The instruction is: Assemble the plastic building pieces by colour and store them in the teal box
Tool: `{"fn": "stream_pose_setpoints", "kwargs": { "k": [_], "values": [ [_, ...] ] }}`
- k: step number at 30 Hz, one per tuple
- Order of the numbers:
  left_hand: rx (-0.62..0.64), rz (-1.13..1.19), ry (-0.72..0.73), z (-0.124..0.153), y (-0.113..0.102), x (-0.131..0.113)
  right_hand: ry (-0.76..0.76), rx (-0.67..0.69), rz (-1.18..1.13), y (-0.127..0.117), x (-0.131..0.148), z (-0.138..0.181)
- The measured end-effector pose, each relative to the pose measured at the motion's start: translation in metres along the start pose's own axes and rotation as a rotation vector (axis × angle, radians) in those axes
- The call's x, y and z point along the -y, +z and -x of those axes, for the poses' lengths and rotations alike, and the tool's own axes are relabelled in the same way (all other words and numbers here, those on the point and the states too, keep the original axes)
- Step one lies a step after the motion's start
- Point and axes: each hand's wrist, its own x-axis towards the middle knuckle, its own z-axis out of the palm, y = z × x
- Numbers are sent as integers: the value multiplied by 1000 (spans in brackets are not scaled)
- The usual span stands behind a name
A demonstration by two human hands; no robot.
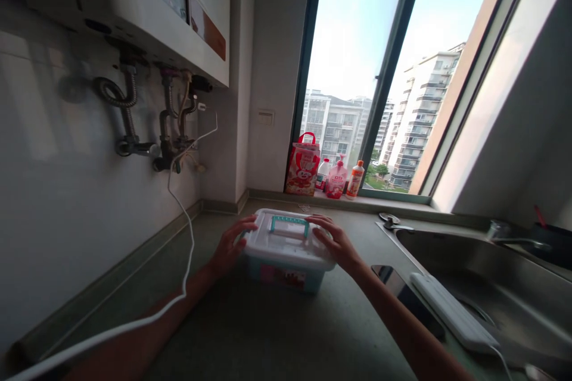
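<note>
A small plastic storage box (286,262) with a clear lid and a teal handle (289,224) sits on the grey countertop (250,333). My left hand (230,247) is pressed against the box's left side, fingers curled over the lid's edge. My right hand (336,242) rests on the lid's right side with its fingers spread over it. The box stands flat on the counter between both hands.
A white cable (190,232) hangs from the wall heater (134,6) across the counter at left. On the right are a steel sink (491,292), a dark phone (402,294) and a white power bank (451,312). A red bag (304,165) and bottles (337,178) stand by the window.
</note>
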Motion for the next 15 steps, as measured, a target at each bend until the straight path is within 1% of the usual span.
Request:
{"fn": "stream_pose_setpoints", "kwargs": {
  "k": [4,7,9,10,12,15],
  "values": [
    [7,-44,47,-2,2,1,94,-7,-70,-3,-16,21],
    [2,-48,78,-4,3,0,155,-9,-113,-1,-21,27],
    [13,-48,76,-6,3,-2,168,-8,-118,1,-20,28],
    [13,-49,60,-7,3,-3,172,-8,-111,1,-19,28],
    [-26,-59,8,-9,4,-4,186,-14,-64,-2,-17,30],
    [-151,-116,-123,-11,3,0,190,-43,128,-17,-17,33]
  ]
}}
